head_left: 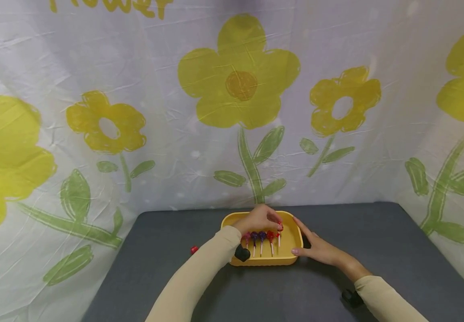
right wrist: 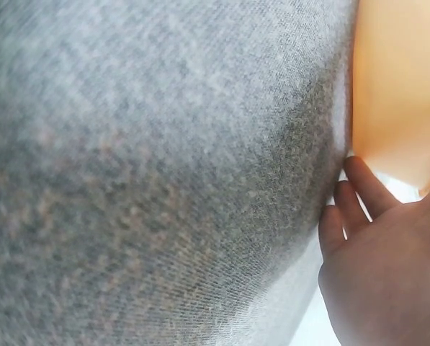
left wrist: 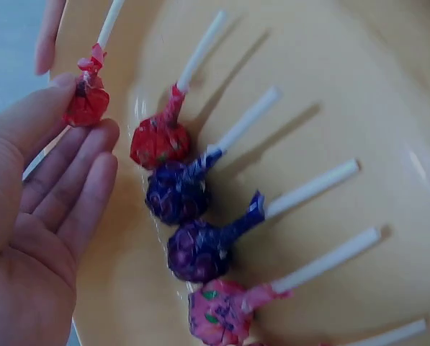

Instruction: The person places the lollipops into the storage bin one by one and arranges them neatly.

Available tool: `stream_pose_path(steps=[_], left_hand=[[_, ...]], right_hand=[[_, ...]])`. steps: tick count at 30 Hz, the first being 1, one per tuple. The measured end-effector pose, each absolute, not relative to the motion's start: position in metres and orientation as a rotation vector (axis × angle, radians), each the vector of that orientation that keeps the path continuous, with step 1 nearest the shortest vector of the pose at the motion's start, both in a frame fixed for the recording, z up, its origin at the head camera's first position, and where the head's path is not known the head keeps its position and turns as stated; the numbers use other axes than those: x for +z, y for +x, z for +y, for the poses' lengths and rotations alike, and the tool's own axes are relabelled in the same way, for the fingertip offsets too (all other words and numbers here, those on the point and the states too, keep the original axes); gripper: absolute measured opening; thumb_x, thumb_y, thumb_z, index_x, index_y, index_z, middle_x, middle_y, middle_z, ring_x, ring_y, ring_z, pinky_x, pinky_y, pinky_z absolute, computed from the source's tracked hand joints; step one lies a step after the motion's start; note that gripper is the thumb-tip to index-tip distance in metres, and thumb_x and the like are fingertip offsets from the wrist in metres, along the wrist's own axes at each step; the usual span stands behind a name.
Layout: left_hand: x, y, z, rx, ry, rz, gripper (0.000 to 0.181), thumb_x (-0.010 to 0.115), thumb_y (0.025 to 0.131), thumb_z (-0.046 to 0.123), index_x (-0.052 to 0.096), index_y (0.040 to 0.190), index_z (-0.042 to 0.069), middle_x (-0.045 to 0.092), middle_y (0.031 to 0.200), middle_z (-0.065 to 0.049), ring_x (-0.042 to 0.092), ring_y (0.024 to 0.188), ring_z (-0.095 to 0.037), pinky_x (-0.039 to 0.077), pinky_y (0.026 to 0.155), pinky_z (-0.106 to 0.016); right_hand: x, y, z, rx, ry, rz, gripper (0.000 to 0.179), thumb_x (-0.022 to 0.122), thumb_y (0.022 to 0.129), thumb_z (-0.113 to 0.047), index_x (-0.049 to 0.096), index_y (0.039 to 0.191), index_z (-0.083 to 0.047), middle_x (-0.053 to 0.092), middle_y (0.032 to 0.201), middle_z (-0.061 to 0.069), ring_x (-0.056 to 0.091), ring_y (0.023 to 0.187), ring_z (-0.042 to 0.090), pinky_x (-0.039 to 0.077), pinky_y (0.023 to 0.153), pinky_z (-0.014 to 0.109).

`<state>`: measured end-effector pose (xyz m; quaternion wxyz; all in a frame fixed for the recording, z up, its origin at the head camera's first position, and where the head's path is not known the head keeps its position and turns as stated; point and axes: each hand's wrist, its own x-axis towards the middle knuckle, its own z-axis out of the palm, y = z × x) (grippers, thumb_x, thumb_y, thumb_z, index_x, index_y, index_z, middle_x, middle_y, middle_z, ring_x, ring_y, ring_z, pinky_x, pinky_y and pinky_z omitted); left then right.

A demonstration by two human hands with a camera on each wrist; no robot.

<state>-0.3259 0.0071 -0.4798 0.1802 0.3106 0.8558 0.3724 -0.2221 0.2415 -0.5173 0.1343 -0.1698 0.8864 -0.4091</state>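
Note:
My left hand [head_left: 259, 220] reaches over a yellow tray [head_left: 266, 261] and pinches a red-wrapped lollipop [left wrist: 87, 104] by its candy end, between thumb and fingers. Beside it in the left wrist view lie a red lollipop [left wrist: 160, 140], two dark purple lollipops [left wrist: 177, 193] and a pink lollipop [left wrist: 220, 311], in a row with white sticks pointing the same way. Another stick shows at the lower edge, its candy mostly cut off. My right hand [head_left: 320, 248] rests against the tray's right side, fingers spread along the rim and thumb at the near corner.
A red-wrapped piece [head_left: 194, 249] lies on the dark grey table [head_left: 167, 232] left of the tray, partly behind the left sleeve. A white curtain [head_left: 183, 179] printed with yellow flowers hangs behind the table. Dark wrist devices [head_left: 242, 253] sit at both wrists.

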Motion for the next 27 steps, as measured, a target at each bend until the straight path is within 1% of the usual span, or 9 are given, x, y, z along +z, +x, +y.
stream_pose_path(steps=[4,7,17,27], left_hand=[[-0.4823,-0.3257,0.0093,1.02,0.889,2.399,0.018,0.076,0.088,0.023,0.079,0.102,0.012,0.079,0.094,0.001,0.067,0.074,-0.002,0.056,0.071,-0.017],[-0.4833,-0.3258,0.0096,1.011,0.885,2.396,0.016,0.076,0.087,0.022,0.079,0.1,0.012,0.079,0.093,0.0,0.066,0.073,-0.001,0.056,0.071,-0.017],[-0.4839,-0.3252,0.0095,0.949,0.881,2.438,0.015,0.077,0.086,0.021,0.079,0.098,0.012,0.079,0.093,-0.001,0.067,0.073,-0.001,0.055,0.07,-0.015],[-0.4859,-0.3245,0.0117,0.934,0.876,2.437,0.015,0.078,0.086,0.023,0.079,0.097,0.013,0.079,0.093,-0.001,0.063,0.068,0.0,0.053,0.065,-0.015]], right_hand=[[-0.5182,-0.2224,0.2418,-1.179,-0.49,2.574,0.097,0.066,0.094,-0.041,-0.005,0.159,-0.034,0.002,0.168,0.018,0.012,0.15,0.052,0.026,0.108,0.076],[-0.5183,-0.2225,0.2418,-1.18,-0.485,2.57,0.097,0.066,0.094,-0.041,-0.006,0.159,-0.034,0.002,0.168,0.018,0.013,0.15,0.052,0.026,0.108,0.076],[-0.5181,-0.2223,0.2414,-1.19,-0.481,2.564,0.098,0.066,0.094,-0.042,-0.006,0.16,-0.033,0.003,0.168,0.018,0.013,0.15,0.053,0.026,0.108,0.076],[-0.5192,-0.2233,0.2421,-1.197,-0.498,2.562,0.098,0.066,0.093,-0.044,-0.006,0.159,-0.034,0.003,0.168,0.018,0.013,0.15,0.053,0.026,0.108,0.076]])
